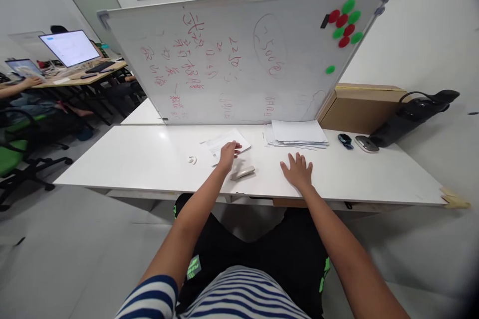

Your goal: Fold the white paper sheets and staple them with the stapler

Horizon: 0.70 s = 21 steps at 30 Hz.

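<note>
My left hand [229,155] is over the near right part of some printed white papers [219,145], its fingers loosely bent and slightly apart. Nothing shows between them, though whether they touch the paper is hard to see. Just below that hand lies a beige stapler [243,174] on the white desk [149,159]. My right hand [298,171] rests palm down on the desk with fingers spread, holding nothing. Behind it sits a stack of white paper sheets [299,132]. A small white curved object [192,160], too small to name, lies left of the papers.
A whiteboard [239,60] with red writing and round magnets stands along the desk's back. To the right are a cardboard box [362,109], a smartwatch [345,140], a computer mouse [366,143] and a black bottle [407,118]. Another person's arm [18,87] shows at a far-left desk.
</note>
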### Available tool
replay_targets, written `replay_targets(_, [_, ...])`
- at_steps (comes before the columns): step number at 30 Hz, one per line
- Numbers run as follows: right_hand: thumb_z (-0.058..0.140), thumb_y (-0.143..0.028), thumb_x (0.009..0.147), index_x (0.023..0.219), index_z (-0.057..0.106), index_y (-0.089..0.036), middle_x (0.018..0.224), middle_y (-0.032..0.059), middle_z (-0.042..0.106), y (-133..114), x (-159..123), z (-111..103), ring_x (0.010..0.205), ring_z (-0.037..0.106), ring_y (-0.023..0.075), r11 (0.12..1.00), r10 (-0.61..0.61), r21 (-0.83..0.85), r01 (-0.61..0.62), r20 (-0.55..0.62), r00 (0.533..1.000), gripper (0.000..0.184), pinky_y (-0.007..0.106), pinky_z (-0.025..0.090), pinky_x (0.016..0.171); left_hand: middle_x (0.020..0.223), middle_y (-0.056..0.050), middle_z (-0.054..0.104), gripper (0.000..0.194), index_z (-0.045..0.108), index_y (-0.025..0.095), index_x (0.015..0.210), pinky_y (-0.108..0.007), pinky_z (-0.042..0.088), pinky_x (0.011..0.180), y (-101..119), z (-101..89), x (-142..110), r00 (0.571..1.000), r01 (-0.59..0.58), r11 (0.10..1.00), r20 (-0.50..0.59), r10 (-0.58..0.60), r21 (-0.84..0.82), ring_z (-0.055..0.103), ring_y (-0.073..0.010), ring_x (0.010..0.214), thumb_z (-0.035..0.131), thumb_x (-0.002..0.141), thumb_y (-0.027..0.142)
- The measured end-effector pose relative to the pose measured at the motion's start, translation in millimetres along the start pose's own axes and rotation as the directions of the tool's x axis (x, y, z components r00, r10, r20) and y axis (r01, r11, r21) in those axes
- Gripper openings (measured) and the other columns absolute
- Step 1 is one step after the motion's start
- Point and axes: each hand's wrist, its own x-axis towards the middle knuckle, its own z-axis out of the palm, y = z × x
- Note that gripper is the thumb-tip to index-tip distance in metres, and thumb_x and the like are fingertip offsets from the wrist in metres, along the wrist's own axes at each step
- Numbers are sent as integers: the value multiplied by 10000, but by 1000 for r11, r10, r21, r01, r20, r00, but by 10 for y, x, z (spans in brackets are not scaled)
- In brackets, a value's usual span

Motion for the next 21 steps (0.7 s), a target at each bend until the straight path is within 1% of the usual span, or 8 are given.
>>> replay_targets(2, [147, -593, 914, 1475, 258, -211, 1562, 105, 135, 2, -3, 5, 1430, 74, 283, 1000, -6, -4, 6, -14, 1000, 688, 543, 73, 1111, 1215, -98, 620, 489, 542, 193, 1145, -380, 488, 857, -72, -173, 69, 998, -23, 982, -60, 35, 188, 600, -214, 1050, 217, 956, 505])
replay_targets(3, [146, -595, 914, 1473, 263, -211, 1561, 105, 140, 4, -5, 8, 1430, 80, 283, 1000, -10, -4, 10, -19, 1000, 689, 542, 75, 1111, 1249, -94, 599, 462, 543, 204, 1151, -396, 461, 906, -132, -258, 90, 996, -57, 942, -51, 78, 331, 559, -238, 1124, 304, 932, 533])
replay_targets(5, [144, -599, 912, 1471, 273, -208, 1559, 108, 146, 5, -8, 11, 1429, 88, 288, 1000, -15, -5, 15, -24, 1000, 694, 545, 78, 1110, 1377, -92, 499, 520, 522, 226, 1208, -447, 370, 1012, -287, -395, 101, 992, -121, 791, 41, 120, 600, 405, -300, 1294, 503, 831, 584])
replay_targets(7, [141, -602, 911, 1472, 273, -205, 1560, 110, 143, 4, -10, 10, 1429, 88, 294, 1000, -14, -6, 14, -22, 1000, 700, 551, 81, 1107, 1479, -86, 374, 615, 469, 244, 1291, -477, 279, 1077, -451, -466, 74, 989, -148, 669, 117, 92, 728, 272, -319, 1379, 554, 794, 596])
replay_targets(9, [138, -603, 911, 1475, 265, -205, 1562, 108, 136, 2, -13, 5, 1430, 84, 293, 1000, -15, -6, 15, -18, 1000, 701, 548, 79, 1109, 1511, -66, 322, 581, 436, 264, 1336, -463, 230, 1109, -578, -472, 24, 989, -146, 630, 108, 99, 763, 242, -289, 1401, 483, 850, 579])
replay_targets(11, [141, -601, 913, 1476, 262, -208, 1562, 105, 135, 0, -18, 0, 1431, 81, 288, 1000, -14, -4, 14, -13, 1000, 698, 539, 75, 1114, 1499, -43, 349, 511, 452, 283, 1335, -435, 216, 1123, -642, -445, -29, 987, -137, 626, 57, 147, 767, 272, -251, 1394, 404, 902, 549])
replay_targets(17, [154, -588, 918, 1473, 269, -208, 1560, 109, 142, 7, -18, 11, 1429, 85, 287, 1000, -13, -2, 13, -32, 999, 682, 535, 74, 1112, 1447, 9, 435, 416, 515, 301, 1287, -414, 243, 1118, -607, -405, -104, 982, -128, 647, 6, 187, 752, 334, -192, 1365, 259, 978, 409])
replay_targets(21, [144, -588, 920, 1473, 266, -206, 1562, 107, 138, 10, -18, 14, 1429, 78, 289, 1000, -20, 9, 21, -36, 999, 683, 540, 73, 1110, 1462, -9, 412, 457, 503, 284, 1303, -406, 229, 1126, -616, -414, -104, 984, -122, 645, 5, 180, 754, 311, -213, 1378, 366, 932, 512])
